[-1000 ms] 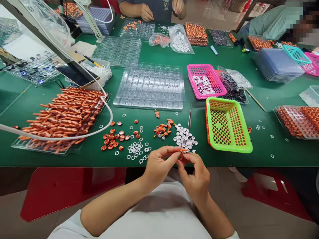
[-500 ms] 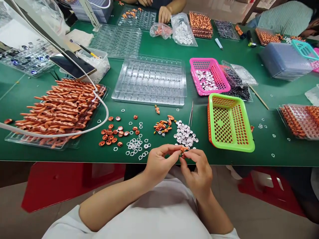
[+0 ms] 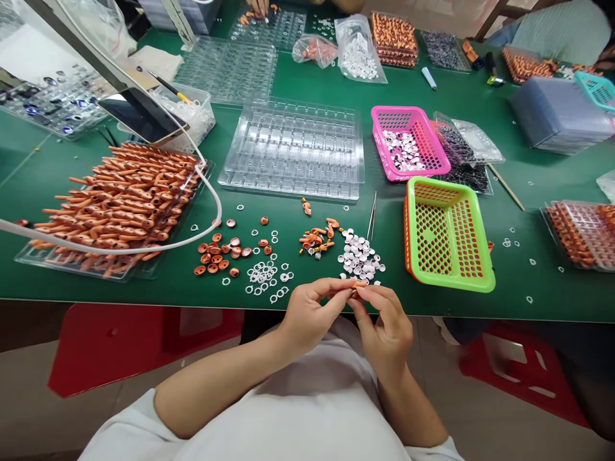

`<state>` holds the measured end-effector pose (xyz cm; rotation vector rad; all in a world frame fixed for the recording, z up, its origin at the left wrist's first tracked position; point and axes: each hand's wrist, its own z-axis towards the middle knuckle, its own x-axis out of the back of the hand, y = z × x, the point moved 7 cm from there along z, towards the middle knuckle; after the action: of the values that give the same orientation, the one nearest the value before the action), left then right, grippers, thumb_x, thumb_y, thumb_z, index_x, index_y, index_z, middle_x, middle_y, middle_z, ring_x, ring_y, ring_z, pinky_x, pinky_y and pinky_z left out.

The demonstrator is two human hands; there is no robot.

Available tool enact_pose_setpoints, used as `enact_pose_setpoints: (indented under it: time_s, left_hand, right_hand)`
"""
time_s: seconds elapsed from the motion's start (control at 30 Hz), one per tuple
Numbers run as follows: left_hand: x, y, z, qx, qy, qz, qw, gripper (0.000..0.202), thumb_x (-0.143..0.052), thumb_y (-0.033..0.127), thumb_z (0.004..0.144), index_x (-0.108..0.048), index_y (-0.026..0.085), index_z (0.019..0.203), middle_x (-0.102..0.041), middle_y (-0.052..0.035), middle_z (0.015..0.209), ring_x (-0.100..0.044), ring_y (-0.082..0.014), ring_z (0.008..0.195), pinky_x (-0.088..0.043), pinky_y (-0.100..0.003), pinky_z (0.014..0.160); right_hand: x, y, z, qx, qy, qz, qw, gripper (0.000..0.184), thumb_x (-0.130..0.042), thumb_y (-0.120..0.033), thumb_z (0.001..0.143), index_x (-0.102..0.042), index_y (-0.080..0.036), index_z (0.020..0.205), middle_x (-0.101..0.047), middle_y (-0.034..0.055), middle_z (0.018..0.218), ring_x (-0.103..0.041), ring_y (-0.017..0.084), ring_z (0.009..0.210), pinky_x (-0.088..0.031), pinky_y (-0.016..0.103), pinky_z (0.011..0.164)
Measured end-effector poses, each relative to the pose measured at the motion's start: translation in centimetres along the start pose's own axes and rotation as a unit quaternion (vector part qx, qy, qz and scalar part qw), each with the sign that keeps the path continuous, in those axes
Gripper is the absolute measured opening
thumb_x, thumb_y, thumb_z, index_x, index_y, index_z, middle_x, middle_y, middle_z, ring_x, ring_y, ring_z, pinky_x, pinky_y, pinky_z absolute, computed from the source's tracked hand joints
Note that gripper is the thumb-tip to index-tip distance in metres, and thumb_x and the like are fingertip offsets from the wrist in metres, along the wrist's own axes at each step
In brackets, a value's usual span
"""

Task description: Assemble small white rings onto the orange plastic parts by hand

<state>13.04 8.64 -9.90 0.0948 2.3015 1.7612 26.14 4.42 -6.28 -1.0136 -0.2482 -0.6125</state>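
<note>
Over the table's front edge, my left hand (image 3: 312,314) and my right hand (image 3: 387,323) meet fingertip to fingertip. Both pinch one small orange plastic part (image 3: 358,285); its lower side is hidden by my fingers. Just beyond them lies a heap of small white caps (image 3: 360,256), with a pair of tweezers (image 3: 372,214) behind it. To the left of the caps is a small pile of orange parts with yellow ends (image 3: 316,241). Farther left are white rings (image 3: 262,274) and round orange cups (image 3: 211,257), scattered on the green table (image 3: 298,70).
A green basket (image 3: 449,237) and a pink basket (image 3: 408,144) stand to the right. Clear plastic trays (image 3: 293,150) lie ahead. On the left, a tray heaped with orange parts (image 3: 129,198) sits under a white cable (image 3: 211,192). A co-worker's hand (image 3: 259,6) is at the far side.
My view has shifted slightly. My hands stay together at the table edge, fingers drawn a little closer around the orange part. The co-worker's hand across the table has moved left toward a tray.
</note>
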Motion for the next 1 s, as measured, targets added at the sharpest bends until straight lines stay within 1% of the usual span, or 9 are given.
enact_pose_setpoints:
  time_s: [0.13,0.27,0.4,0.57,0.7,0.77,0.87,0.93,1.0]
  left_hand:
    - [-0.1,0.9,-0.5,-0.071,-0.029,0.071,0.994,0.024,-0.058,0.020,0.091,-0.074,0.021,0.110,-0.075,-0.0047,0.107,-0.070,-0.0177,0.097,-0.055,-0.025,0.090]
    - [-0.1,1.7,-0.9,-0.155,-0.054,0.113,0.980,0.029,-0.055,0.017,0.092,-0.070,0.019,0.118,-0.075,-0.0066,0.101,-0.069,-0.0161,0.089,-0.056,-0.025,0.082]
    - [0.4,1.3,-0.5,-0.118,-0.088,0.101,0.984,0.024,-0.062,0.018,0.090,-0.073,0.020,0.111,-0.075,-0.0056,0.096,-0.070,-0.0156,0.087,-0.056,-0.023,0.079]
    - [1.2,0.8,0.4,-0.047,-0.110,0.049,0.992,0.014,-0.072,0.016,0.081,-0.079,0.022,0.092,-0.076,-0.0023,0.085,-0.069,-0.0132,0.077,-0.054,-0.020,0.072]
    - [1.2,0.7,0.7,-0.032,-0.114,0.026,0.993,0.009,-0.078,0.016,0.076,-0.079,0.021,0.084,-0.075,-0.0021,0.081,-0.067,-0.0127,0.073,-0.053,-0.020,0.068]
    - [1.2,0.9,0.7,-0.059,-0.107,0.042,0.992,0.008,-0.079,0.017,0.076,-0.078,0.020,0.083,-0.073,-0.0027,0.079,-0.065,-0.0126,0.071,-0.053,-0.020,0.067]
    - [1.2,2.0,0.3,-0.161,-0.088,0.083,0.979,0.011,-0.081,0.019,0.076,-0.078,0.020,0.086,-0.069,-0.0043,0.080,-0.064,-0.0134,0.075,-0.054,-0.022,0.068]
    - [1.2,2.5,0.0,-0.222,-0.080,0.110,0.966,0.012,-0.081,0.019,0.076,-0.078,0.019,0.087,-0.067,-0.0070,0.088,-0.065,-0.0149,0.081,-0.055,-0.023,0.070]
    - [1.1,2.6,-0.2,-0.253,-0.083,0.128,0.955,0.012,-0.080,0.019,0.077,-0.077,0.018,0.089,-0.067,-0.0096,0.098,-0.067,-0.0158,0.086,-0.057,-0.023,0.072]
  right_hand:
    - [0.1,0.3,-0.2,-0.015,0.009,-0.001,1.000,0.030,-0.065,-0.005,0.088,-0.063,-0.024,0.111,-0.068,0.0043,0.101,-0.065,0.017,0.093,-0.057,0.032,0.081]
    - [0.2,1.0,-0.4,-0.045,0.001,0.043,0.998,0.032,-0.068,-0.004,0.086,-0.066,-0.025,0.110,-0.067,0.0041,0.102,-0.065,0.017,0.093,-0.057,0.031,0.080]
    - [-0.1,2.1,-0.5,-0.105,-0.036,0.142,0.984,0.032,-0.069,-0.004,0.084,-0.070,-0.027,0.107,-0.065,0.0035,0.099,-0.065,0.016,0.090,-0.056,0.030,0.077]
    - [-0.9,3.1,-1.0,-0.175,-0.074,0.270,0.944,0.031,-0.070,-0.005,0.084,-0.072,-0.029,0.104,-0.063,0.0027,0.095,-0.064,0.015,0.086,-0.055,0.027,0.073]
    - [-1.3,3.3,-1.2,-0.206,-0.095,0.338,0.913,0.032,-0.069,-0.006,0.084,-0.072,-0.029,0.105,-0.064,0.0031,0.098,-0.064,0.015,0.090,-0.057,0.026,0.076]
    - [-1.4,3.2,-1.2,-0.215,-0.105,0.356,0.903,0.031,-0.069,-0.006,0.085,-0.073,-0.029,0.105,-0.065,0.0033,0.099,-0.065,0.015,0.091,-0.057,0.024,0.077]
    - [-1.4,3.2,-1.1,-0.227,-0.108,0.372,0.894,0.029,-0.067,-0.005,0.086,-0.073,-0.028,0.105,-0.066,0.0034,0.099,-0.065,0.014,0.094,-0.057,0.022,0.079]
    - [-1.4,3.2,-1.1,-0.236,-0.111,0.386,0.885,0.028,-0.067,-0.006,0.087,-0.072,-0.027,0.104,-0.067,0.0032,0.099,-0.065,0.014,0.094,-0.056,0.022,0.081]
    - [-1.6,3.1,-1.1,-0.246,-0.122,0.402,0.874,0.027,-0.066,-0.007,0.087,-0.072,-0.027,0.104,-0.067,0.0031,0.100,-0.065,0.014,0.094,-0.056,0.022,0.081]
